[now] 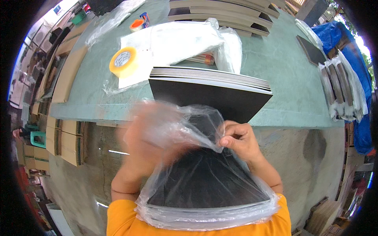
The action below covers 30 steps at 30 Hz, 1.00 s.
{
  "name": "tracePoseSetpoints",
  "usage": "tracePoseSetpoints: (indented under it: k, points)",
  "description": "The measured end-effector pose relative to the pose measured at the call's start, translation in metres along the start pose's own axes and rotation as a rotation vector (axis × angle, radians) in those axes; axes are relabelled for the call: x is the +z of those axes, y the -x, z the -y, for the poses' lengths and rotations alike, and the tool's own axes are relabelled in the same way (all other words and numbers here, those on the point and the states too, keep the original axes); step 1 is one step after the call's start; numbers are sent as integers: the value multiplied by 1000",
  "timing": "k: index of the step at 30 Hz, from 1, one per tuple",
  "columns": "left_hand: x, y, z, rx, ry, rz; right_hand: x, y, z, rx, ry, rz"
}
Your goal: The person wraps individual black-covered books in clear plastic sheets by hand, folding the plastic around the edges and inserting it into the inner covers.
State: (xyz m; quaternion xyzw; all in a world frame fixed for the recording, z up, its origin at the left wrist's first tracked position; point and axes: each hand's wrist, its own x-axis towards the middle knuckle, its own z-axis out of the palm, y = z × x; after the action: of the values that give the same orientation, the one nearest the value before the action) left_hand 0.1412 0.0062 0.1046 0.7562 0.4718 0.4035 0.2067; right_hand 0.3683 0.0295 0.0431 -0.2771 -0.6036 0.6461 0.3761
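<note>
A clear plastic bag (197,185) wraps a stack of flat black boards, held close against my orange shirt. My right hand (241,142) pinches the bag's loose edge between thumb and fingers. My left hand (147,135) is at the bag's gathered mouth, smeared by motion, so its fingers cannot be made out. Just beyond my hands, another stack of black boards (208,94) with pale edges leans up at the table's near edge; the bag's mouth hides part of it.
The green table (275,51) carries a yellow roll of tape (123,63), white plastic sheets (169,41), an orange tape dispenser (138,24) and stacked boards (220,15) at the back. Wrapped boards (342,86) stand at the right. Cardboard (71,141) leans at the left below the table.
</note>
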Motion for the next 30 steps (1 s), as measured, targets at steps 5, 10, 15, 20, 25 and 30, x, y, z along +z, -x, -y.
tracePoseSetpoints:
  k: [5,10,15,20,25,30]
  points:
    - [55,13,3,-63,392,525,15,-23,61,-643,-26,-229]
    - [39,-6,14,-23,622,444,-19,-7,7,19,-478,-168]
    - [10,-18,13,-413,947,181,17,-11,25,96,89,965]
    - [-9,-23,40,-100,942,1060,-31,15,11,-6,165,539]
    - [-27,-18,35,225,981,1128,-28,4,10,248,805,955]
    - [11,29,50,-55,-708,1025,-26,26,9,215,1689,855]
